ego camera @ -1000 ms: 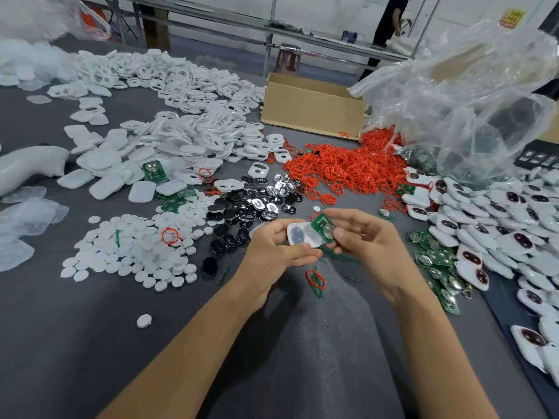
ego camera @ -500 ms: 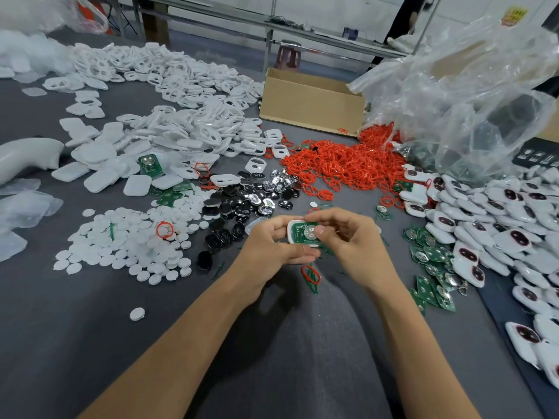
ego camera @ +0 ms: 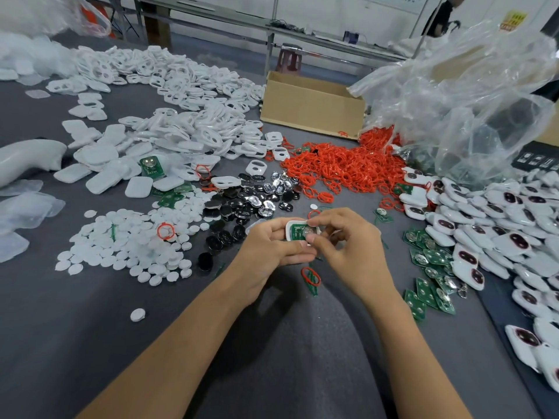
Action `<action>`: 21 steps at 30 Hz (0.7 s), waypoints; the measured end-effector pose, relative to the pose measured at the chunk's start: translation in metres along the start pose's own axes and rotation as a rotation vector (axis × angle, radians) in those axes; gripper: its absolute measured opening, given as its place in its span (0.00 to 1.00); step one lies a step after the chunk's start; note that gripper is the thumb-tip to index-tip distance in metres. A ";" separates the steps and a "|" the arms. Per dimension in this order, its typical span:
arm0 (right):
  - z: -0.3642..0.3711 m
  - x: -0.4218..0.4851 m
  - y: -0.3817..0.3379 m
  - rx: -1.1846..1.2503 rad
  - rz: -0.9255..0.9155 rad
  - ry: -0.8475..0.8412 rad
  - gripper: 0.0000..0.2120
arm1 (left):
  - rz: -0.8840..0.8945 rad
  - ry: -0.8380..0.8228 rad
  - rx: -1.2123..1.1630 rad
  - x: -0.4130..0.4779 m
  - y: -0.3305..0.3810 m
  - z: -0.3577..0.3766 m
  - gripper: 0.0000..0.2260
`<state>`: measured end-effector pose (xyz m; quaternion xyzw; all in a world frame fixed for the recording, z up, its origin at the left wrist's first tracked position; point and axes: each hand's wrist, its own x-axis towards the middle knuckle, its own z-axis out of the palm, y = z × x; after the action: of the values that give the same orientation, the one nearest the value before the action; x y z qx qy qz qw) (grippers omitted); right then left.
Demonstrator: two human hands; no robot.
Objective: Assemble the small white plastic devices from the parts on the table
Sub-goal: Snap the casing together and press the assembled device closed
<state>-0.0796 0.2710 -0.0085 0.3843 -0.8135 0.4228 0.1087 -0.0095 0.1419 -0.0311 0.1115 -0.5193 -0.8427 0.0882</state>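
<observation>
Gripping one white shell point(ego camera: 288, 234) by its left end, the left hand point(ego camera: 269, 244) holds it at frame centre, long axis running left-right, open face upward. One green board point(ego camera: 298, 230) sits inside, pinched by the curled fingers of the right hand point(ego camera: 351, 247). One red ring point(ego camera: 311, 276) lies just below them.
</observation>
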 end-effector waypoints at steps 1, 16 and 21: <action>0.000 0.000 0.000 -0.015 -0.008 0.000 0.09 | -0.001 -0.002 0.001 0.000 0.000 0.000 0.14; 0.004 -0.004 -0.001 -0.154 -0.074 -0.039 0.06 | -0.007 0.003 -0.012 0.001 -0.001 -0.001 0.13; 0.004 -0.004 -0.003 -0.155 -0.070 -0.052 0.06 | 0.000 0.000 -0.005 0.001 -0.001 -0.001 0.14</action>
<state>-0.0746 0.2687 -0.0115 0.4139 -0.8323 0.3444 0.1316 -0.0100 0.1411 -0.0328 0.1113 -0.5170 -0.8441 0.0886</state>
